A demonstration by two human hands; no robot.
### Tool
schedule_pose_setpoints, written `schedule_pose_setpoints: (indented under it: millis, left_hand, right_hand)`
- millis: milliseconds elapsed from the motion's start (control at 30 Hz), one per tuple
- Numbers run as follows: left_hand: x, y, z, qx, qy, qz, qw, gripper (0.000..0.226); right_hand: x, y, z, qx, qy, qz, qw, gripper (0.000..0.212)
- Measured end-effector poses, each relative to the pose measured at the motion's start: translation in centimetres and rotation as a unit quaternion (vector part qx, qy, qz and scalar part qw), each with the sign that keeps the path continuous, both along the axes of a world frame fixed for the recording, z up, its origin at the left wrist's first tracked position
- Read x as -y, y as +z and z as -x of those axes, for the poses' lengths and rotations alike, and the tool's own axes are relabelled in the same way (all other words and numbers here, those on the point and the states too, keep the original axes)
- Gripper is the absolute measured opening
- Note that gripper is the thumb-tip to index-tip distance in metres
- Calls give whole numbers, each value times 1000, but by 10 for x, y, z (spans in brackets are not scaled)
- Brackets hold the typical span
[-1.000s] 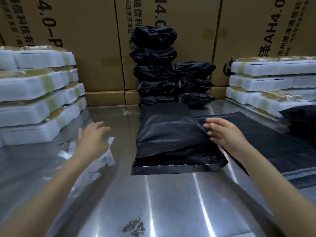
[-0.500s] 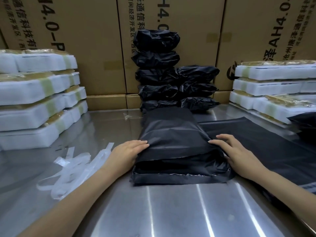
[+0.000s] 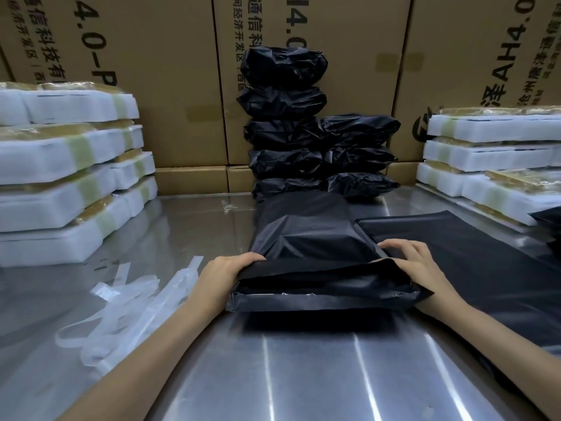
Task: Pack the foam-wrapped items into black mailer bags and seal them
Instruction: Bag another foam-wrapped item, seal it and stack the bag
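A filled black mailer bag lies in the middle of the steel table, its near end raised off the surface. My left hand grips the bag's left near corner, fingers curled over the flap. My right hand grips the right near corner, fingers curled over the top. The flap edge faces me and the item inside is hidden. Foam-wrapped items are stacked at the left and at the right.
Sealed black bags are piled at the back centre against cardboard boxes. Empty flat black mailers lie on the right. Peeled clear liner strips lie on the table beside my left forearm.
My left hand came in from the left and took the bag's corner. Both hands went from touching the bag's sides to gripping its near end and lifting it.
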State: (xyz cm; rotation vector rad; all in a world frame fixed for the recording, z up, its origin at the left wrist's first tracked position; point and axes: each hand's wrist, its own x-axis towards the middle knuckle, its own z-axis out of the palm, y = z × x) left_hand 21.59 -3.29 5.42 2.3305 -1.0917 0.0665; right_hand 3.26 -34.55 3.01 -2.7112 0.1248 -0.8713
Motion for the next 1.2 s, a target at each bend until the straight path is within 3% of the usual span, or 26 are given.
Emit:
schedule_pose_setpoints:
  millis: [33, 100, 300, 433, 467, 533, 633, 733, 933, 1067, 1200]
  left_hand:
    - [-2, 0, 1, 29, -13, 17, 999, 36]
    - [-16, -7, 0, 81, -16, 71, 994, 37]
    - [-19, -10, 9, 96, 7, 195, 976, 20]
    - [-23, -18, 15, 39, 17, 286, 957, 16]
    - [-21, -19, 16, 27, 41, 300, 953, 29]
    - [-18, -19, 21, -8, 53, 314, 948, 40]
    - [-13, -14, 28, -133, 38, 356, 924, 31]
    - [-11, -11, 34, -212, 8, 346, 914, 30]
    - [-14, -12, 36, -239, -4, 324, 915, 38]
    - [-13, -11, 37, -259, 10, 322, 911, 41]
    - [-13, -10, 37, -273, 4, 325, 905, 40]
  right_hand:
    - [-4, 3, -2, 27, 0, -82, 996, 53]
    - [-9, -1, -5, 53, 11, -132, 990, 49]
    - [-26, -2, 10, 118, -25, -56, 991, 47]
    - [-43, 10, 19, 143, 37, -102, 984, 34]
    - [-46, 10, 19, 144, 45, -120, 981, 33]
    - [-52, 11, 17, 153, 30, -168, 973, 41]
    - [-56, 11, 9, 151, -5, -270, 951, 56]
    - [-57, 11, 9, 137, -16, -330, 934, 56]
    - [-54, 15, 23, 117, -21, -293, 949, 60]
    - [-65, 27, 36, 170, 21, -268, 948, 25]
    - [-81, 41, 42, 240, 90, -264, 930, 30]
